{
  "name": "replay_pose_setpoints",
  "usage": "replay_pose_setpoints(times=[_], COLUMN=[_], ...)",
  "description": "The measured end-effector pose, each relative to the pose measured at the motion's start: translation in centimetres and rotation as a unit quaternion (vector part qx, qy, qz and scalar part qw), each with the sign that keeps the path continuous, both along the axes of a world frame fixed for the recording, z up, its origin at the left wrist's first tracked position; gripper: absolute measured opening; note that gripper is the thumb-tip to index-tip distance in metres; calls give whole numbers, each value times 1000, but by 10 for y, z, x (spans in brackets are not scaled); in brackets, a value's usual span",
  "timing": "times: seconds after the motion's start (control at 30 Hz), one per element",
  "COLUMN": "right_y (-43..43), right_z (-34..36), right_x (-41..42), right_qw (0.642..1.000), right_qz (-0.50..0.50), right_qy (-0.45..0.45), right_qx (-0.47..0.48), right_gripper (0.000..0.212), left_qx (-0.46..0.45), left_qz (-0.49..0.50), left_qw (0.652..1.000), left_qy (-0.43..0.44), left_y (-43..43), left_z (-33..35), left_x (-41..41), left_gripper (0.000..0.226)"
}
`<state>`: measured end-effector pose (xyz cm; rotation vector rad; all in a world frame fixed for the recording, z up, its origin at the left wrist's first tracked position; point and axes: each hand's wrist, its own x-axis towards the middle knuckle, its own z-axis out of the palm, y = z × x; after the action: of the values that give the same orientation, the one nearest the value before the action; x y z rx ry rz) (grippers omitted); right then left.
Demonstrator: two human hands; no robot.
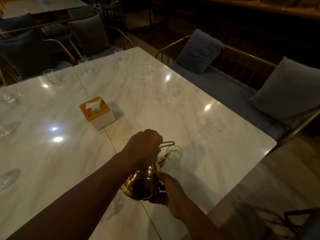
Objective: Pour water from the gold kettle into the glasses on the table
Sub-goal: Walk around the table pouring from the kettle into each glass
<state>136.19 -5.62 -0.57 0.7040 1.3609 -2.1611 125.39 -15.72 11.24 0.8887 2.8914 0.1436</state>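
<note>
**Gold kettle tilted at the near glass**

The gold kettle point(141, 185) is held above the near edge of the table point(155, 110), between both hands. Its body is round, polished metal that mirrors the room's dim light. Its slim curved spout point(165, 156) points far and right, and the tip sits just beside the rim of the nearest glass point(174, 152). Whether water is running cannot be told.

The left hand point(144, 146) is clenched over the thin wire handle point(167, 143), a gold loop that juts out past the knuckles. The right hand point(168, 191) cups the kettle's lower right side, fingers curled under the belly.

The tabletop is glossy white marble with faint grey veins. It is made of slabs that meet at narrow seams, and it is dotted with bright reflections of lamps. More small clear glasses point(213, 124) with faceted bases stand well apart along the right and far edges and down the left side.

A squarish white tissue box point(97, 113) with an orange-yellow lid sits left of centre, a white tissue sticking up from its slot. To the right of the table, soft grey cushions point(199, 51) lean on a bench with a thin gold metal frame.
</note>
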Motion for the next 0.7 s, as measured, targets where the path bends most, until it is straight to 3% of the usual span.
replay_pose_setpoints(times=[0.7], right_y=[-4], right_z=[4], right_x=[-1], right_qw=[1000], right_qz=[-5], right_qy=[-8], right_qx=[3], right_gripper=[27], left_qx=[4], left_qz=[3], left_qw=[1000], left_qy=[9], left_y=[0], left_z=[8], left_x=[1], left_gripper=[23])
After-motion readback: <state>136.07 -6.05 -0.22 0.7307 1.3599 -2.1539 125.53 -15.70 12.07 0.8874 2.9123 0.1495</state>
